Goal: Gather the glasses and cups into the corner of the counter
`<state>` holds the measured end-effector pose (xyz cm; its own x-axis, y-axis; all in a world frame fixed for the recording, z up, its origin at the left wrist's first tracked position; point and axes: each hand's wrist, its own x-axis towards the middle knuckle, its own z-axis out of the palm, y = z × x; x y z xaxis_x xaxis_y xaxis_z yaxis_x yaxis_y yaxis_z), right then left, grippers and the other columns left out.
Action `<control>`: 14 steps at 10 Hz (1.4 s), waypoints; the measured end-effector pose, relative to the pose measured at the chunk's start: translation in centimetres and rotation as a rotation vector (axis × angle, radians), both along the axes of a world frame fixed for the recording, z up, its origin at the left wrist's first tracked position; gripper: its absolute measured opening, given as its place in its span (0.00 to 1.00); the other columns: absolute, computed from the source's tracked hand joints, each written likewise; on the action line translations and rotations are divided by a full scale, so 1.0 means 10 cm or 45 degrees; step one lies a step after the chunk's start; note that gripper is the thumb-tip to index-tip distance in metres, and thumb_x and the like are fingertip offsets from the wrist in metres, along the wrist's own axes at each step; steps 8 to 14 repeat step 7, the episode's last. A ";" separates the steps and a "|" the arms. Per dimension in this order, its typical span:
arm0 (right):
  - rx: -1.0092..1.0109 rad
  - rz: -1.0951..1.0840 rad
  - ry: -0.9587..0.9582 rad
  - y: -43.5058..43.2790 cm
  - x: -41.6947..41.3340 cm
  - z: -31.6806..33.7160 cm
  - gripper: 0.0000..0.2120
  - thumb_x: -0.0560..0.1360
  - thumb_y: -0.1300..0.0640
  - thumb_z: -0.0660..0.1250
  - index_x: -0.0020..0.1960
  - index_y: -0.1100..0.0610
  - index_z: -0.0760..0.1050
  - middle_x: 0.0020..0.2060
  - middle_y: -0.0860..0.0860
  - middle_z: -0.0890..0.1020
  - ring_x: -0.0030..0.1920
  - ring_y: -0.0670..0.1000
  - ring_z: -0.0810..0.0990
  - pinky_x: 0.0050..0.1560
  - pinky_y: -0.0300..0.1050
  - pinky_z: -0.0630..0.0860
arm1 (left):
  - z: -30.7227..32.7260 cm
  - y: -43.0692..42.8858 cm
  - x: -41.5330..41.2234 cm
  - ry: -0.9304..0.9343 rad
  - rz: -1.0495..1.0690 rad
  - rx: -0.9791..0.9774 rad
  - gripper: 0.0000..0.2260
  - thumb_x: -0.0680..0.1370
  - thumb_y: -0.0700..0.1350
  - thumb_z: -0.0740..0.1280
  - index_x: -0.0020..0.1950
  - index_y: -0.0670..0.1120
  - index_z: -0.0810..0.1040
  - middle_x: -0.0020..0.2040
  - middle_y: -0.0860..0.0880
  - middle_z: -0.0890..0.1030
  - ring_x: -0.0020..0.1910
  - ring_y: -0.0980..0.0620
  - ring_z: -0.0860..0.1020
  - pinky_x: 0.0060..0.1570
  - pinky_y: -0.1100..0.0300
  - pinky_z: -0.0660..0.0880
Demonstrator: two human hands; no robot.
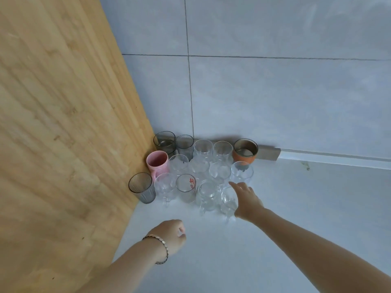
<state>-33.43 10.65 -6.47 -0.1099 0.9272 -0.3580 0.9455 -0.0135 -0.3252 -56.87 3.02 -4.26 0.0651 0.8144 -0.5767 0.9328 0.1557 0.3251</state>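
Observation:
Several glasses and cups stand packed in the counter corner: a pink mug (157, 162), grey ribbed tumblers (142, 188), a smoky glass (165, 141), an orange cup (245, 153), a glass with red print (186, 188) and several clear glasses. My right hand (246, 200) rests against the front right clear glass (228, 200), fingers stretched along its side. My left hand (172, 234), wearing a bracelet, hovers over the counter in front of the group with its fingers curled and nothing in it.
A wooden panel (63, 123) forms the left wall of the corner. Grey wall tiles (275, 92) rise behind the glasses. The white counter (296, 197) stretches to the right and towards me.

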 end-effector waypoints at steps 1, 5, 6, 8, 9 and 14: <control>-0.057 -0.330 0.210 -0.17 -0.13 -0.10 0.47 0.69 0.62 0.68 0.77 0.55 0.40 0.72 0.53 0.55 0.68 0.58 0.64 0.62 0.47 0.70 | -0.08 0.15 -0.06 -0.032 -0.091 -0.035 0.11 0.77 0.48 0.58 0.56 0.49 0.74 0.60 0.50 0.77 0.57 0.50 0.76 0.55 0.59 0.72; -0.136 -0.878 0.372 -0.30 -0.37 -0.07 0.43 0.73 0.51 0.70 0.76 0.60 0.46 0.69 0.58 0.66 0.65 0.57 0.72 0.58 0.47 0.72 | -0.12 0.52 -0.19 -0.029 -0.304 -0.097 0.12 0.77 0.48 0.60 0.58 0.48 0.75 0.60 0.49 0.77 0.57 0.50 0.76 0.56 0.59 0.72; -0.250 -0.678 0.142 -0.38 -0.13 0.12 0.27 0.74 0.50 0.66 0.69 0.58 0.64 0.62 0.54 0.76 0.62 0.54 0.75 0.57 0.43 0.73 | 0.04 0.62 -0.04 -0.001 -0.365 -0.078 0.05 0.76 0.47 0.59 0.45 0.51 0.75 0.51 0.47 0.77 0.48 0.49 0.74 0.51 0.60 0.71; -0.418 -0.466 0.024 -0.55 0.14 0.25 0.14 0.76 0.54 0.61 0.58 0.60 0.77 0.56 0.54 0.81 0.57 0.53 0.78 0.53 0.42 0.75 | 0.23 0.61 0.23 -0.016 -0.360 -0.057 0.15 0.76 0.44 0.58 0.30 0.52 0.60 0.39 0.49 0.68 0.40 0.49 0.66 0.34 0.62 0.62; -0.418 -0.466 0.024 -0.55 0.14 0.25 0.14 0.76 0.54 0.61 0.58 0.60 0.77 0.56 0.54 0.81 0.57 0.53 0.78 0.53 0.42 0.75 | 0.23 0.61 0.23 -0.016 -0.360 -0.057 0.15 0.76 0.44 0.58 0.30 0.52 0.60 0.39 0.49 0.68 0.40 0.49 0.66 0.34 0.62 0.62; -0.418 -0.466 0.024 -0.55 0.14 0.25 0.14 0.76 0.54 0.61 0.58 0.60 0.77 0.56 0.54 0.81 0.57 0.53 0.78 0.53 0.42 0.75 | 0.23 0.61 0.23 -0.016 -0.360 -0.057 0.15 0.76 0.44 0.58 0.30 0.52 0.60 0.39 0.49 0.68 0.40 0.49 0.66 0.34 0.62 0.62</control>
